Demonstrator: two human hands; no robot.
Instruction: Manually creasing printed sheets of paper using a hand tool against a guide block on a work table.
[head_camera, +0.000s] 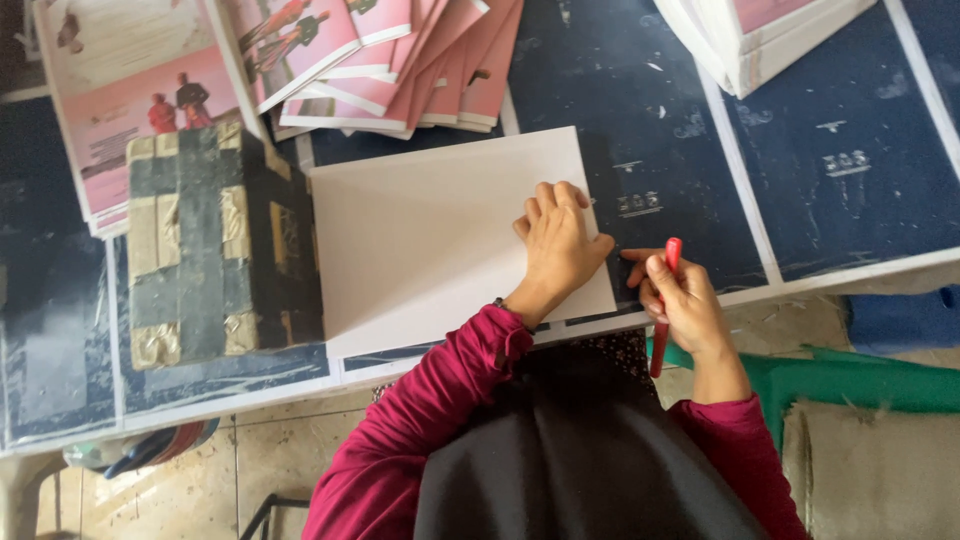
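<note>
nearest to me, at six o'clock, are my dark lap and two magenta sleeves (430, 400) reaching up toward the tabletop (850, 200), which is covered in dark blue printed sheets with white margins.

my right hand (690, 305), at about four o'clock from the middle of the view, has its fingers closed around a red pen (665, 305). the pen stands nearly upright with its upper end just beside the right edge of the white sheet; the grip looks like one for scoring or marking along that edge, though i can't see the tip.

my left hand (558, 250), just past centre, lies palm down on the white sheet (430, 240), fingers together and curled a little, holding nothing. i judge it is pressing near the sheet's right edge to keep the paper from sliding.

at nine o'clock, touching the sheet's left side, sits a dark block wrapped in tan tape (215, 245), seemingly a stop or weight.

farther off, from ten to twelve o'clock, pink printed covers (400, 70) are fanned out, overlapping, within easy reach. at one o'clock a thick stack of white-edged sheets (760, 35) sits well apart from my hands.
</note>
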